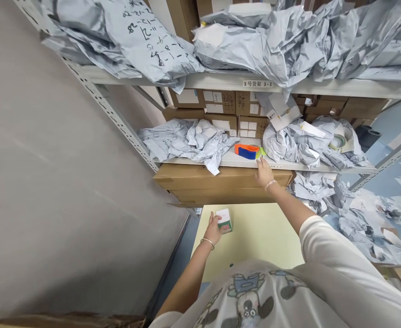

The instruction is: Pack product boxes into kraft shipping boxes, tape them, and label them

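Reaching up with open fingers, the right hand (264, 174) sits just below an orange-and-blue tape dispenser (247, 151) lying lengthwise along the shelf (227, 160), while the left hand (213, 230) grips a small white-and-green box (224, 220).

Just past the right hand (265, 174), crumpled pale-blue plastic mailers (186, 141) and an orange-and-blue plastic tape dispenser (247, 151) are laid on a white steel shelf (200, 160); a pale-yellow table (255, 237) is spread beneath the left hand (213, 230).

A small white-green box (224, 221), and an orange-blue tape dispenser (247, 151) on a shelf (230, 159).
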The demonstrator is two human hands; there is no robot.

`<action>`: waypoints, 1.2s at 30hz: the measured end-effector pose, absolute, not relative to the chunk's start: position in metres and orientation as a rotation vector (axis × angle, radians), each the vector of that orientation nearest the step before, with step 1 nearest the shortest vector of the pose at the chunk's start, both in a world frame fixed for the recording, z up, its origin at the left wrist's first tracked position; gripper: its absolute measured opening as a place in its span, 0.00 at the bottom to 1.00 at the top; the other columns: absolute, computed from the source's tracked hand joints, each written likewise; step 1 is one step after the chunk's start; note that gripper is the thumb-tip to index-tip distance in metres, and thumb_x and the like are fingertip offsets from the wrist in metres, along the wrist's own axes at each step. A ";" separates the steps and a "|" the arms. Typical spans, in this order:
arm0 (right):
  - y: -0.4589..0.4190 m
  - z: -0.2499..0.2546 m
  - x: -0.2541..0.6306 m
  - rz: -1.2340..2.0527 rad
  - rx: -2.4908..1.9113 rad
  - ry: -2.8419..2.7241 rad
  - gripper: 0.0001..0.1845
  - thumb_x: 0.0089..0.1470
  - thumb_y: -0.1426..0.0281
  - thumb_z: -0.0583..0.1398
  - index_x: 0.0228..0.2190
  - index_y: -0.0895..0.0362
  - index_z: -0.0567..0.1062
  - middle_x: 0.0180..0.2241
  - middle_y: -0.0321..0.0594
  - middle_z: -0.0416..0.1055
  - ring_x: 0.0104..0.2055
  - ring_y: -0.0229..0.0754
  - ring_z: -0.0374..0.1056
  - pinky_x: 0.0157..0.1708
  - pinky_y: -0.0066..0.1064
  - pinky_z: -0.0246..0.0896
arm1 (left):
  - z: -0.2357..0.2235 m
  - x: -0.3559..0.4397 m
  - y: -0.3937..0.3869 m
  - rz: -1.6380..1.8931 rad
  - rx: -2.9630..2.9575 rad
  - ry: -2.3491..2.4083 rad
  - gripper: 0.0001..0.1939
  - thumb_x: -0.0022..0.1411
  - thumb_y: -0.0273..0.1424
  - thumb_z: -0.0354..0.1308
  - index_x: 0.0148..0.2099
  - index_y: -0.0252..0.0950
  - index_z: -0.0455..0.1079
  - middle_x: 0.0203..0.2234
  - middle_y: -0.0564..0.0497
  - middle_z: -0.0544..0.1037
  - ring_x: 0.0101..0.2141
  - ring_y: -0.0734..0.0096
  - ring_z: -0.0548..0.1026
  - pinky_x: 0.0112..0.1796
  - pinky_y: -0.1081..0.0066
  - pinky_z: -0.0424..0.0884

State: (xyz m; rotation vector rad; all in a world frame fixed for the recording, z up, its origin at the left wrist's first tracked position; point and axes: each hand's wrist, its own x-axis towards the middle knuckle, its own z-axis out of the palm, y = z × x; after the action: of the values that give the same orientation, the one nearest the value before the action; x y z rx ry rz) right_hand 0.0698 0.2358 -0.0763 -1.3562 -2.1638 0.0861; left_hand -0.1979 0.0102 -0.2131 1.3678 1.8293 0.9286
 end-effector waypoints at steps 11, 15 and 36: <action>0.324 -0.024 0.017 0.068 -1.655 -2.296 0.31 0.55 0.80 0.57 0.61 0.71 0.69 0.59 0.64 0.70 0.66 0.55 0.61 0.72 0.47 0.38 | -0.248 -0.214 -0.060 1.045 1.547 1.937 0.22 0.58 0.27 0.60 0.56 0.42 0.71 0.71 0.40 0.58 0.69 0.47 0.61 0.65 0.45 0.65; 0.309 -0.024 0.026 -0.025 -1.426 -2.329 0.23 0.57 0.79 0.58 0.55 0.67 0.73 0.49 0.58 0.76 0.57 0.53 0.67 0.70 0.48 0.42 | -0.245 -0.212 -0.070 1.021 1.571 1.954 0.20 0.61 0.28 0.57 0.56 0.40 0.72 0.72 0.38 0.56 0.69 0.47 0.61 0.65 0.46 0.64; 0.036 -0.199 0.227 1.264 -1.008 -1.108 0.29 0.66 0.47 0.47 0.44 0.54 0.77 0.39 0.49 0.80 0.44 0.53 0.76 0.43 0.46 0.72 | -0.205 -0.093 -0.035 0.805 1.961 1.595 0.18 0.65 0.26 0.53 0.56 0.40 0.71 0.69 0.40 0.62 0.68 0.54 0.63 0.67 0.50 0.61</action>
State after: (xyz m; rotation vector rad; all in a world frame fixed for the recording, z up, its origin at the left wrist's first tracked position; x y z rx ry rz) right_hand 0.2272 0.0358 -0.1991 -1.0083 -1.1078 1.2638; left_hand -0.0934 -0.0354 -0.2047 1.9611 1.5947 0.8053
